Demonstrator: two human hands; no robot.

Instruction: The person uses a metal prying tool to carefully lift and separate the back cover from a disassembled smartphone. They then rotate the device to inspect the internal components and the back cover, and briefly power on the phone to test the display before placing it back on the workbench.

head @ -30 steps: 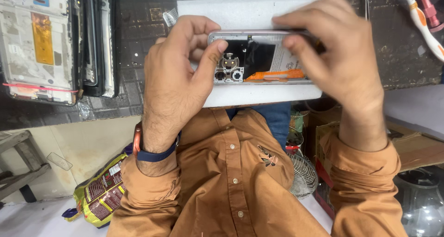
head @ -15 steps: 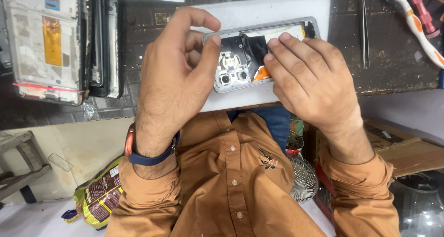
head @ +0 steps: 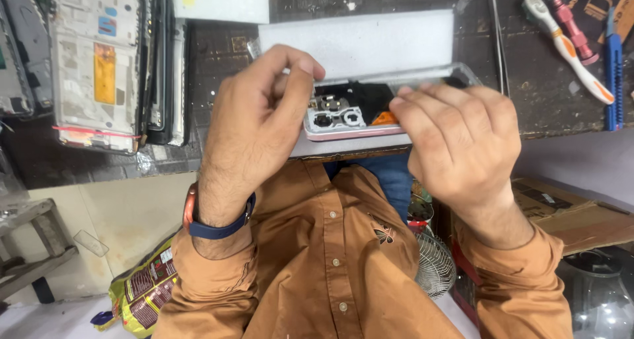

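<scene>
Gripping an opened smartphone [head: 370,111] from both ends, the person holds it just above a white foam pad [head: 360,41] that lies on the dark surface [head: 548,94]. The left hand [head: 254,124] curls around the phone's left end, its fingers [head: 300,71] closed over the top edge and the thumb tucked near the camera cluster, so this hand has a firm hold on the device. A watch with a dark blue strap [head: 221,223] sits on that wrist. The right hand [head: 462,144] covers the phone's right half, its fingers [head: 413,108] bent and pressed onto the exposed inside near an orange strip; whether they pinch a loose part there cannot be told. The phone's back is off, showing round camera rings, black shielding and a pale pink frame along the lower edge. It lies roughly level, long side running left to right, close to the surface's near edge.

To the left on the surface stands a row of bare phone frames and panels [head: 99,61], one with an orange patch on it. To the right lie thin tweezers [head: 496,38], a white and orange screwdriver [head: 564,45], a pink-handled tool [head: 573,25] and a blue tool [head: 613,68], all well apart from the hands. Below the surface the person's orange buttoned shirt [head: 323,260] fills the view, with a snack packet [head: 142,289] on the floor at the left and a cardboard box [head: 581,213] at the right.
</scene>
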